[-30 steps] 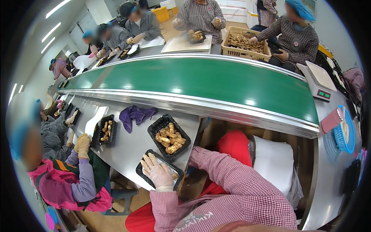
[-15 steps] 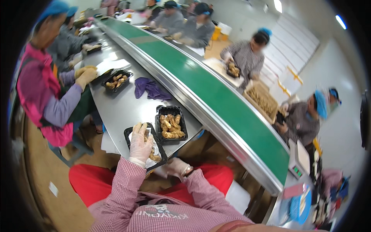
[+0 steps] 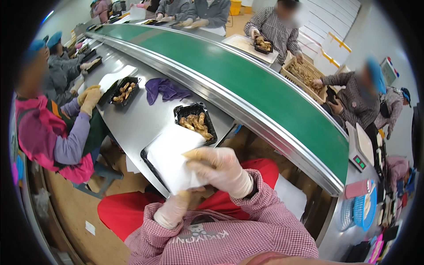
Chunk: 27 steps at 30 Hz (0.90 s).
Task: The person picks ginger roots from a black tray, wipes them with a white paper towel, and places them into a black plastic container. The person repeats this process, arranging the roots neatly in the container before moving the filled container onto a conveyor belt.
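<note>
A white paper sheet (image 3: 171, 148) hangs over a black plastic tray (image 3: 152, 167) at the near edge of the metal table and hides most of it. My gloved right hand (image 3: 223, 171) is closed on the sheet's right side. Beneath the sheet's lower edge is my gloved left hand (image 3: 172, 211), its fingers blurred and partly covered, so its grip cannot be made out. Just beyond the sheet stands a second black tray (image 3: 214, 134) filled with brown, knobbly mushrooms (image 3: 196, 123), its near corner covered by the paper.
A purple cloth (image 3: 165, 90) and another mushroom tray (image 3: 124, 92) lie farther along the metal table (image 3: 132, 128). Beyond runs a green conveyor belt (image 3: 221, 88) with a metal rail. A co-worker in pink (image 3: 53, 137) sits at left; others work across the belt.
My left hand has left the tray's contents and drawn back toward me. My right hand has come up from below the table edge with the white sheet, which now covers the near tray.
</note>
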Motion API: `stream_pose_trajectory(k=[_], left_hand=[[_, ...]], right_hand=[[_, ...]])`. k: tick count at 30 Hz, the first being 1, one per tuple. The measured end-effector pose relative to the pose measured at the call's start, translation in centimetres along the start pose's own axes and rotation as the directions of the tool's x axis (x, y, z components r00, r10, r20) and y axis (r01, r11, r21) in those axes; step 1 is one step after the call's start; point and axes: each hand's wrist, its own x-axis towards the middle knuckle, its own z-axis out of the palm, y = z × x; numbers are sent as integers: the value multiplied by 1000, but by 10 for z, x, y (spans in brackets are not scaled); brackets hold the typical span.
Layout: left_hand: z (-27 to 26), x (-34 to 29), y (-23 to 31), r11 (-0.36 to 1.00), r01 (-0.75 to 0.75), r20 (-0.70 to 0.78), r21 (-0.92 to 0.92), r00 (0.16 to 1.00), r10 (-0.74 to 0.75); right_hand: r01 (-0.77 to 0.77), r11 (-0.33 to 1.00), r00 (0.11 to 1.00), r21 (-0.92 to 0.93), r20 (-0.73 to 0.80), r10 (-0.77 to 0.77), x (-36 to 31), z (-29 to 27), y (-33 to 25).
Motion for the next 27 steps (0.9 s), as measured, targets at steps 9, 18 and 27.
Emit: stream_pose_trajectory(k=[9,18,27], left_hand=[[-43,23,30,734,-666,-455,-132,699,553],[-104,83,113,763,-572,-377,301,663,647],[-216,126,58,888,-362,-789,284,438,431]], right_hand=[[-114,981,976,-157,166,140,20,6,11],[-566,608,813,557,500,299,64,10,78],[-576,810,783,110,359,508,61,42,143]])
